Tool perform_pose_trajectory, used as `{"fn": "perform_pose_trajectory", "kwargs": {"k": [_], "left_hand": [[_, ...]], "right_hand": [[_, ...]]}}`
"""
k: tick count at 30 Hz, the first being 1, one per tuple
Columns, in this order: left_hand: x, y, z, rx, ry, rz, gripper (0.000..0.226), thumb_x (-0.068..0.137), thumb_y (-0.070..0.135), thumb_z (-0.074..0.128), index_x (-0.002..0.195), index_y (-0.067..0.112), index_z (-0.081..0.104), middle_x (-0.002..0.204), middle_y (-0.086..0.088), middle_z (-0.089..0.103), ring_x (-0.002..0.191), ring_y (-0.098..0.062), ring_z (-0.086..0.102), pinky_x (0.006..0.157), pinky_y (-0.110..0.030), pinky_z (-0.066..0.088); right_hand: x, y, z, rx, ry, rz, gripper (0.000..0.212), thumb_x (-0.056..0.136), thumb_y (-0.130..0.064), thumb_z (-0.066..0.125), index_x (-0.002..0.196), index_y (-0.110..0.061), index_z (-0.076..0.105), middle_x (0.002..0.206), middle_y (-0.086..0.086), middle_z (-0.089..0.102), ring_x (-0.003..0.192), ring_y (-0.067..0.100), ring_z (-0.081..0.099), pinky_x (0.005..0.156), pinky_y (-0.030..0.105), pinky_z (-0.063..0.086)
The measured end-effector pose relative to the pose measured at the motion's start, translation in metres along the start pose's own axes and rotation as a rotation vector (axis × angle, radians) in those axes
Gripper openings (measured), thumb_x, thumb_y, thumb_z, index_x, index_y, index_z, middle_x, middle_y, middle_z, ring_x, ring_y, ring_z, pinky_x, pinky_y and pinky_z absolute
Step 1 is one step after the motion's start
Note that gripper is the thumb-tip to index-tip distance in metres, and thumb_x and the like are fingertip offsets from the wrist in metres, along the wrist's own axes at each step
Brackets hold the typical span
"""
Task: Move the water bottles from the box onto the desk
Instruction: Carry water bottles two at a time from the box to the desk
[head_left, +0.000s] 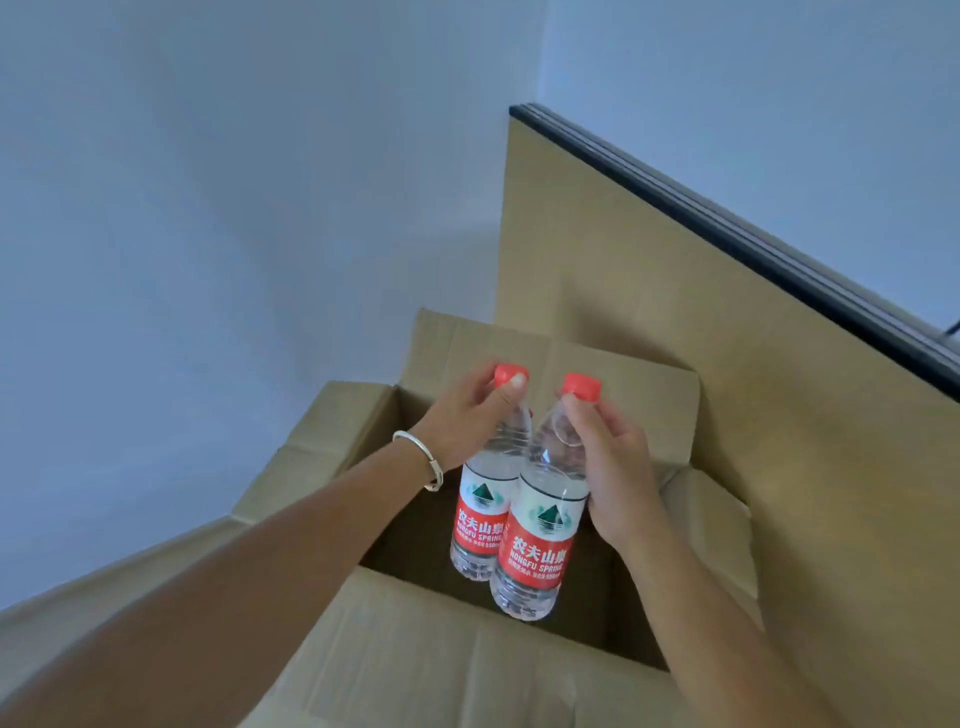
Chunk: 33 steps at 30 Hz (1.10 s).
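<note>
Pale blue-grey walls (208, 208) fill most of the view, meeting in a corner behind the cardboard. Against the right wall stands a tall tan panel (675, 322), capped by a dark edge (727, 218) that slants down to the right; whether this is the side of a tabletop cannot be told, and no working surface shows. Below and in front of it sits a large open cardboard box (467, 665), its flaps folded outward on all sides and its inside dark.

Two bare forearms reach in from the lower corners over the box opening. The left hand (462, 415), with a silver bangle (421, 460) at the wrist, has its fingers wrapped round the neck of the left water bottle (480, 514), thumb just under the red cap (511, 375). The right hand (613, 457) grips the shoulder and neck of the right water bottle (540, 540), fingers pinching just below its red cap (582, 387).

Both bottles are clear, with red and white labels, held upright and slightly tilted toward each other, touching along their sides. They hang above the box opening, their bases level with the near flap, lifted clear of the box floor
</note>
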<state>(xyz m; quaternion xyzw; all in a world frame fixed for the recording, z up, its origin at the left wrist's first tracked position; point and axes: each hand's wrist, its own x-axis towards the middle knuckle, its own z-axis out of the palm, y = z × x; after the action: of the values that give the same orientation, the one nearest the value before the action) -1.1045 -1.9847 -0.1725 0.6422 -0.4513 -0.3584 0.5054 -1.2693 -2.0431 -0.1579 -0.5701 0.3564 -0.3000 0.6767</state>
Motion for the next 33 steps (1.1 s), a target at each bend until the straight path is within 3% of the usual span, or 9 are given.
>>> {"fn": "perform_pose_trajectory", "kwargs": {"k": [4,8,11,13,17,22,25,28,33], "left_hand": [[-0.048,0.038,-0.016,-0.137,0.248,-0.066,0.028,0.097,0.047,0.053,0.096,0.021,0.063,0.073,0.002,0.063,0.069,-0.02,0.065,0.076,-0.045,0.059],[-0.101,0.066,-0.045,-0.251,0.409,-0.145,0.048,0.095,0.053,0.052,0.093,0.007,0.065,0.069,-0.001,0.064,0.07,-0.025,0.066,0.08,-0.048,0.06],[-0.151,0.08,-0.067,-0.349,0.547,-0.145,0.051,0.095,0.052,0.051,0.093,0.002,0.065,0.081,-0.014,0.068,0.079,-0.038,0.068,0.083,-0.051,0.058],[-0.186,0.081,-0.084,-0.374,0.63,-0.13,0.06,0.093,0.053,0.053,0.1,-0.006,0.063,0.093,-0.024,0.071,0.088,-0.044,0.07,0.084,-0.053,0.057],[-0.256,0.073,-0.121,-0.44,0.754,-0.11,0.045,0.095,0.05,0.054,0.087,0.005,0.059,0.075,-0.01,0.067,0.076,-0.029,0.068,0.078,-0.05,0.058],[-0.35,0.046,-0.183,-0.409,0.95,-0.141,0.042,0.094,0.053,0.055,0.074,0.016,0.061,0.071,-0.002,0.068,0.077,-0.023,0.069,0.078,-0.045,0.056],[-0.408,0.025,-0.221,-0.357,1.054,-0.138,0.048,0.092,0.056,0.056,0.057,0.024,0.059,0.069,-0.001,0.066,0.075,-0.024,0.066,0.077,-0.047,0.054],[-0.466,0.009,-0.251,-0.325,1.179,-0.162,0.047,0.095,0.055,0.053,0.064,0.021,0.062,0.075,-0.004,0.069,0.077,-0.021,0.07,0.073,-0.042,0.058],[-0.56,-0.014,-0.278,-0.342,1.422,-0.24,0.051,0.084,0.066,0.057,0.061,0.022,0.064,0.076,-0.004,0.068,0.076,-0.026,0.066,0.082,-0.053,0.058]], "right_hand": [[-0.015,-0.037,0.031,-0.005,-0.159,-0.102,0.026,0.097,-0.026,0.059,0.091,-0.001,0.063,0.074,0.003,0.068,0.072,0.018,0.068,0.07,0.032,0.057],[-0.038,-0.062,0.073,-0.081,-0.335,-0.177,0.028,0.099,-0.028,0.056,0.078,-0.009,0.059,0.072,0.006,0.067,0.069,0.019,0.067,0.067,0.036,0.058],[-0.06,-0.072,0.111,-0.122,-0.391,-0.223,0.036,0.099,-0.029,0.054,0.079,0.0,0.061,0.068,0.003,0.066,0.062,0.014,0.066,0.06,0.024,0.056],[-0.078,-0.072,0.143,-0.157,-0.437,-0.218,0.037,0.099,-0.033,0.055,0.085,-0.001,0.065,0.073,0.004,0.071,0.068,0.019,0.071,0.067,0.034,0.061],[-0.115,-0.061,0.21,-0.199,-0.55,-0.181,0.035,0.099,-0.037,0.056,0.084,-0.007,0.066,0.075,0.006,0.07,0.078,0.034,0.071,0.082,0.059,0.057],[-0.171,-0.039,0.308,-0.315,-0.661,-0.189,0.038,0.097,-0.044,0.055,0.091,-0.008,0.067,0.085,0.008,0.072,0.078,0.019,0.072,0.08,0.045,0.06],[-0.205,-0.02,0.367,-0.334,-0.758,-0.198,0.038,0.095,-0.045,0.058,0.091,-0.008,0.067,0.088,0.013,0.071,0.084,0.031,0.071,0.084,0.055,0.057],[-0.24,-0.002,0.422,-0.353,-0.859,-0.172,0.031,0.094,-0.046,0.059,0.086,-0.018,0.07,0.08,0.0,0.074,0.079,0.022,0.073,0.084,0.053,0.059],[-0.302,0.023,0.5,-0.397,-1.074,-0.198,0.035,0.094,-0.047,0.059,0.082,-0.015,0.068,0.08,0.006,0.072,0.08,0.027,0.072,0.082,0.054,0.059]]}}
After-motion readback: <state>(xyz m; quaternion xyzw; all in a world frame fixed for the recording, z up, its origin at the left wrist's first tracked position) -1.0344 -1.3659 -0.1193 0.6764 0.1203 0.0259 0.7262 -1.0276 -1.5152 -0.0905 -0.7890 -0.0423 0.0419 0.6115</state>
